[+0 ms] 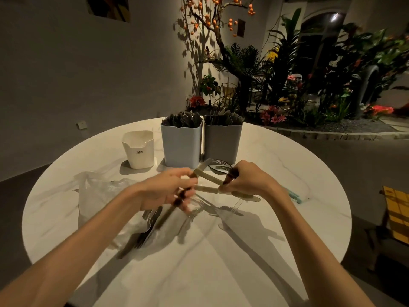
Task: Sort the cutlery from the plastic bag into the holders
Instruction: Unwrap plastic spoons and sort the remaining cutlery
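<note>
Above the middle of the round white table (287, 173), my left hand (168, 191) grips a bundle of cutlery with dark handles (166, 216) that point down and toward me. My right hand (245, 178) holds several pieces: two knives with pale handles (212, 179) and forks whose tines (219, 168) fan out to the left. The clear plastic bag (97, 191) lies crumpled at the left with more dark cutlery (141, 235) on it. At the back stand three holders: a white one (139, 149) showing nothing inside, a light blue one (181, 142) and a grey one (222, 140), both packed with cutlery.
A small teal object (295, 197) lies on the table to the right of my right wrist. A chair with a yellow cushion (396, 216) stands off the table's right edge. Plants and flowers fill the planter behind the table.
</note>
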The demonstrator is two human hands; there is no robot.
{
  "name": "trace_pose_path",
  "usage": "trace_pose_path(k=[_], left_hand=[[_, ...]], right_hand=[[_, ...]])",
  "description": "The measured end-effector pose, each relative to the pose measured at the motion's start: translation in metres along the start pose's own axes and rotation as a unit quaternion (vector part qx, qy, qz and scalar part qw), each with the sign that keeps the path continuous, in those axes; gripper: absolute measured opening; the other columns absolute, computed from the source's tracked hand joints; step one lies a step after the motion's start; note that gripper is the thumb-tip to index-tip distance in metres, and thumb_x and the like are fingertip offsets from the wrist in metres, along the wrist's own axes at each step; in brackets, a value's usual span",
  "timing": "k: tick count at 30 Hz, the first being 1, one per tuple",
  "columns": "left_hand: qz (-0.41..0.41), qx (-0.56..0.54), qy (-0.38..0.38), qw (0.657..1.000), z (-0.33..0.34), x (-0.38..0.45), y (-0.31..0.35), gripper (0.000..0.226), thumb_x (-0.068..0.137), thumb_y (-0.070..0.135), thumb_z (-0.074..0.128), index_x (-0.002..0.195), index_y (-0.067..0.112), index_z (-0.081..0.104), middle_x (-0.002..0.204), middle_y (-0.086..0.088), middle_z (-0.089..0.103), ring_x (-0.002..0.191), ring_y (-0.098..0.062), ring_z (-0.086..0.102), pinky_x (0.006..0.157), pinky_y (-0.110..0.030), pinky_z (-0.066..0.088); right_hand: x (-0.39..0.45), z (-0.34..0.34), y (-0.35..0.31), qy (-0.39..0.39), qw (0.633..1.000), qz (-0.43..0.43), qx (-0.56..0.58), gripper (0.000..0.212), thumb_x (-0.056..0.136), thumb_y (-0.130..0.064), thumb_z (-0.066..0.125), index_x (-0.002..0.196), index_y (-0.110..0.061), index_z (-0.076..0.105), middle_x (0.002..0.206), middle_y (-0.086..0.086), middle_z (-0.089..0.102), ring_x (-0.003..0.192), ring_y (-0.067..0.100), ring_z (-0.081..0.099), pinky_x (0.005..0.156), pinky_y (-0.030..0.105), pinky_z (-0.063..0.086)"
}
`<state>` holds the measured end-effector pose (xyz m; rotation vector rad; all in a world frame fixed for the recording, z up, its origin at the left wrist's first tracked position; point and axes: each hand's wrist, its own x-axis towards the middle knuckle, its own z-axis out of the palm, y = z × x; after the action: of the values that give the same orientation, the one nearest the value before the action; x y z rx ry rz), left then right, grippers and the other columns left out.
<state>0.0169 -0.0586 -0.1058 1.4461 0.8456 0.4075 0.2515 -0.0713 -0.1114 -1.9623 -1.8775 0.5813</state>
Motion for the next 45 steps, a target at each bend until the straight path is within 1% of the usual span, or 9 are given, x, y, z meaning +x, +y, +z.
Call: trace_pose_path(k=[2,5,9,14,19,28,34,39,45], left_hand=[[0.032,0.028,0.086,0.995,-0.007,0.012,-0.002,0.012,0.099,0.014,0.061,0.108,0.007,0.057,0.064,0.002,0.044,0.05,-0.009,0.036,0.043,-0.02,0.035],[0.065,0.112,0.185,0.974,-0.017,0.032,-0.004,0.037,0.085,0.01,0.079,0.117,0.018,0.063,0.055,0.003,0.042,0.047,-0.01,0.033,0.046,-0.022,0.03],[0.026,0.247,0.128,0.96,-0.012,0.043,-0.001,0.042,0.078,0.019,0.085,0.116,0.028,0.069,0.05,0.011,0.048,0.043,-0.001,0.044,0.055,-0.016,0.041],[-0.008,0.338,0.141,0.93,-0.004,0.057,-0.005,0.029,0.073,0.026,0.088,0.098,0.023,0.073,0.083,0.004,0.064,0.078,-0.012,0.063,0.058,-0.019,0.05],[-0.035,0.346,0.118,0.93,-0.007,0.062,-0.01,0.034,0.075,0.025,0.086,0.104,0.019,0.069,0.101,0.0,0.066,0.088,-0.014,0.062,0.068,-0.02,0.049],[-0.085,0.347,0.096,0.929,-0.009,0.062,-0.011,0.046,0.078,0.017,0.08,0.114,0.019,0.051,0.112,-0.003,0.064,0.097,-0.021,0.067,0.082,-0.031,0.062],[-0.033,0.329,0.078,0.94,-0.017,0.058,-0.007,0.032,0.08,0.008,0.074,0.109,0.021,0.073,0.1,0.003,0.057,0.094,-0.015,0.056,0.079,-0.026,0.047],[0.053,0.252,0.07,0.964,-0.021,0.06,0.004,0.021,0.083,0.011,0.08,0.101,0.022,0.077,0.057,0.003,0.043,0.056,-0.009,0.04,0.08,-0.031,0.049],[0.087,0.25,0.026,0.964,-0.008,0.061,0.025,0.028,0.082,0.021,0.083,0.109,0.025,0.078,0.081,0.022,0.073,0.082,0.005,0.063,0.082,-0.022,0.044]], right_hand=[[0.001,-0.002,0.0,0.001,1.0,-0.005,-0.014,0.028,0.08,-0.034,0.083,0.095,-0.012,0.072,0.084,-0.003,0.064,0.085,0.016,0.061,0.07,0.025,0.05],[0.004,-0.003,0.0,-0.006,0.999,-0.016,-0.029,0.028,0.081,-0.035,0.082,0.096,-0.014,0.07,0.081,-0.006,0.059,0.081,0.014,0.057,0.065,0.021,0.043],[0.009,-0.003,-0.002,-0.023,0.999,-0.032,-0.029,0.022,0.08,-0.036,0.083,0.088,-0.018,0.073,0.082,-0.006,0.063,0.079,0.013,0.057,0.066,0.021,0.047],[0.015,0.005,-0.003,-0.056,0.996,-0.058,-0.047,0.022,0.078,-0.038,0.084,0.085,-0.02,0.074,0.08,-0.007,0.06,0.076,0.013,0.056,0.063,0.023,0.048],[0.016,0.011,0.003,-0.07,0.994,-0.072,-0.042,0.018,0.082,-0.032,0.081,0.09,-0.016,0.078,0.071,-0.01,0.059,0.067,0.01,0.053,0.048,0.01,0.036],[0.021,0.014,-0.001,-0.077,0.992,-0.08,-0.066,0.025,0.081,-0.037,0.081,0.092,-0.015,0.079,0.073,-0.007,0.063,0.07,0.013,0.056,0.058,0.02,0.043],[0.013,-0.012,-0.003,-0.098,0.985,-0.051,-0.132,0.021,0.083,-0.036,0.08,0.095,-0.02,0.074,0.082,-0.01,0.06,0.081,0.012,0.057,0.065,0.016,0.042],[0.003,-0.05,-0.018,-0.093,0.974,-0.017,-0.204,0.024,0.082,-0.038,0.081,0.095,-0.022,0.07,0.089,-0.008,0.06,0.083,0.012,0.056,0.066,0.017,0.04],[0.003,-0.08,-0.048,-0.072,0.964,-0.061,-0.247,0.028,0.077,-0.039,0.084,0.094,-0.02,0.074,0.096,-0.003,0.07,0.09,0.015,0.063,0.076,0.025,0.051]])
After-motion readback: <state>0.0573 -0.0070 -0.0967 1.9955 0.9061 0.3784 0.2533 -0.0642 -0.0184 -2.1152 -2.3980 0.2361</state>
